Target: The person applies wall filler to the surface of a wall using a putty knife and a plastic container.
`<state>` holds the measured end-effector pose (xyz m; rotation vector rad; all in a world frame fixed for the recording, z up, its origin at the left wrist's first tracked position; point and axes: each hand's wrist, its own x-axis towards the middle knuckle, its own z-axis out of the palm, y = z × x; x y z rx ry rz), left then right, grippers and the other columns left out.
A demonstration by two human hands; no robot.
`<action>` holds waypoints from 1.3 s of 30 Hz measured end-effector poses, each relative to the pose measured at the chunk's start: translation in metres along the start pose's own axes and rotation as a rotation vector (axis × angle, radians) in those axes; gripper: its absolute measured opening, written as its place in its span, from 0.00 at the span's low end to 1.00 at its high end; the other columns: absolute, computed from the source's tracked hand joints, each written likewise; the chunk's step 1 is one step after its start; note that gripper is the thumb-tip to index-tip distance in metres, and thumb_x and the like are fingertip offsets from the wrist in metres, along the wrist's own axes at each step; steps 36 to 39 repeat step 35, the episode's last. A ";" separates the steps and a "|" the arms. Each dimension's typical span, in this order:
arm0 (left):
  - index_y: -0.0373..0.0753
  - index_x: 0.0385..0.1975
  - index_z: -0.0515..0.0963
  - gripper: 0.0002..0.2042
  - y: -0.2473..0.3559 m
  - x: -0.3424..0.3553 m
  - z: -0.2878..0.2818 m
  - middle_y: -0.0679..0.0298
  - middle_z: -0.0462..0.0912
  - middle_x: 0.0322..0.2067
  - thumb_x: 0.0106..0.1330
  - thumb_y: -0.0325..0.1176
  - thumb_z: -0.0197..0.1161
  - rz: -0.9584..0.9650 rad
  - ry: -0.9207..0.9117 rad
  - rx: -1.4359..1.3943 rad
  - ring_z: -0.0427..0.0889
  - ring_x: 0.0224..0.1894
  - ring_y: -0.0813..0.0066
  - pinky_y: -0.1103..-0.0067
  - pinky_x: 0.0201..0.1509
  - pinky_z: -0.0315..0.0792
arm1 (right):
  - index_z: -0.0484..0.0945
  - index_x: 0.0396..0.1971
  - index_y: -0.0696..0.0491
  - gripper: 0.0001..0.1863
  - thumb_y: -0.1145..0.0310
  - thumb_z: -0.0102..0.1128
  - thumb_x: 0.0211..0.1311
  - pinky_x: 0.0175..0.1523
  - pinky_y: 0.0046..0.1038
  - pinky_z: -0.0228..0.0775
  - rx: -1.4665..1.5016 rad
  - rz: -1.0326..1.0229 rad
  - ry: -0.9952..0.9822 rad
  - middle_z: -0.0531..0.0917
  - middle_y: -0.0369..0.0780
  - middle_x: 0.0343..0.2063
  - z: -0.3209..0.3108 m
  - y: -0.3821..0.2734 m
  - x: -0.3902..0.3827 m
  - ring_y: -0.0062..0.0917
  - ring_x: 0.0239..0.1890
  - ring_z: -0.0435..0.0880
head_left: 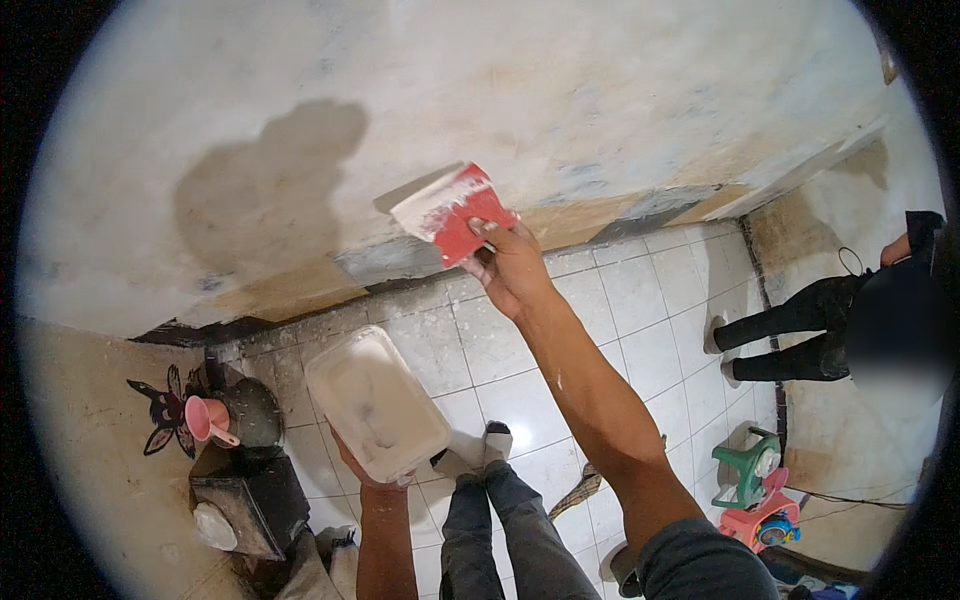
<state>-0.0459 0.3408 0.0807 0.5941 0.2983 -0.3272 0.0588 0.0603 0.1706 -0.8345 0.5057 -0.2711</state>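
Note:
My right hand (508, 262) grips a red putty spreader (456, 236), thumb on top of it. White putty coats its wide edge, which is close to the stained wall (560, 110); whether it touches I cannot tell. Lower and to the left, my left hand (362, 468) supports a white rectangular tub (422, 459) from below. Pale putty with grey smears shows inside the tub. Most of the left fingers are hidden under it.
White floor tiles (530, 400) with pale spatters run along the wall's foot. At left are a pink dipper (207, 420) and a dark box (255, 500). A person (800, 325) stands at right, near a green stool (742, 467) and a pink stool (745, 528).

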 end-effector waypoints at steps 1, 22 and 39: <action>0.51 0.69 0.58 0.31 -0.001 0.001 -0.004 0.63 0.67 0.64 0.71 0.61 0.41 0.003 0.004 0.001 0.70 0.63 0.58 0.56 0.61 0.72 | 0.72 0.43 0.51 0.12 0.73 0.61 0.61 0.36 0.24 0.74 0.124 0.073 0.028 0.80 0.36 0.40 -0.006 0.003 -0.002 0.22 0.37 0.79; 0.47 0.71 0.53 0.31 0.010 -0.009 -0.031 0.62 0.62 0.65 0.71 0.49 0.52 0.153 0.019 0.162 0.68 0.63 0.58 0.58 0.60 0.75 | 0.71 0.42 0.49 0.10 0.73 0.58 0.62 0.42 0.32 0.72 -0.081 -0.131 0.292 0.79 0.35 0.35 -0.024 -0.017 0.050 0.22 0.35 0.77; 0.52 0.66 0.63 0.34 0.013 -0.001 -0.020 0.61 0.68 0.63 0.63 0.61 0.58 0.079 0.109 0.006 0.70 0.63 0.52 0.46 0.60 0.69 | 0.65 0.41 0.58 0.17 0.72 0.62 0.56 0.43 0.38 0.74 -0.622 -0.588 -0.026 0.81 0.51 0.31 0.118 0.010 0.001 0.41 0.35 0.85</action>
